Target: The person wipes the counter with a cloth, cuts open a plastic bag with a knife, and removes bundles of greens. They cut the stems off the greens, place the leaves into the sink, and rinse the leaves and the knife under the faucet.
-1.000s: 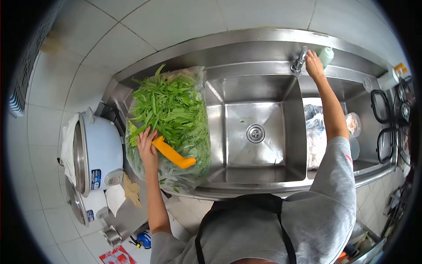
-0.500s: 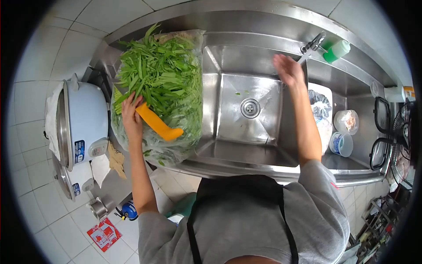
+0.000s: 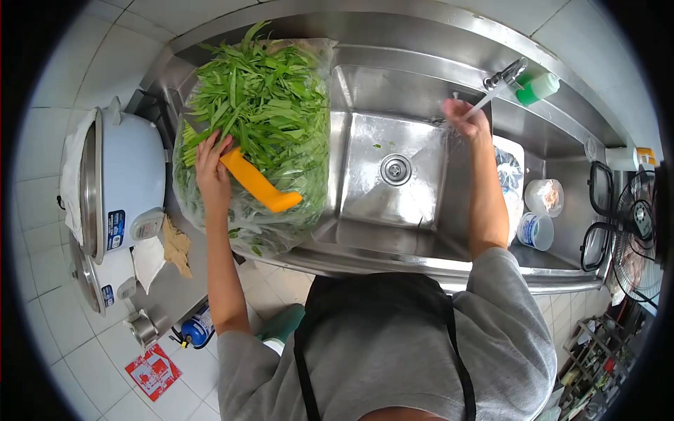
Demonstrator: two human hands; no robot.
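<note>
A large heap of long-leaved green vegetables (image 3: 260, 88) lies on and in a clear plastic bag (image 3: 281, 224) left of the sink basin. My left hand (image 3: 213, 172) is on the greens by their pale stems, its fingers closed together over something I cannot make out. Beside its fingertips lies an orange-yellow curved handle (image 3: 258, 184); whatever part lies beyond the handle's upper end is hidden. Over the right side of the steel basin (image 3: 372, 196), my right hand (image 3: 467, 119) is open under the water running from the faucet (image 3: 505, 74). Water runs across the basin floor.
A green soap bottle (image 3: 538, 89) stands behind the faucet. In the right-hand compartment are a white tray (image 3: 517, 156) with a dark bag, and two small tubs (image 3: 537, 231). Rice cookers (image 3: 130, 182) stand at the left, and a fan (image 3: 639, 224) is at the far right.
My right hand has turned and its fingers have moved into the water stream, which now splashes off into the basin. My left hand stays on the greens; the view has shifted slightly.
</note>
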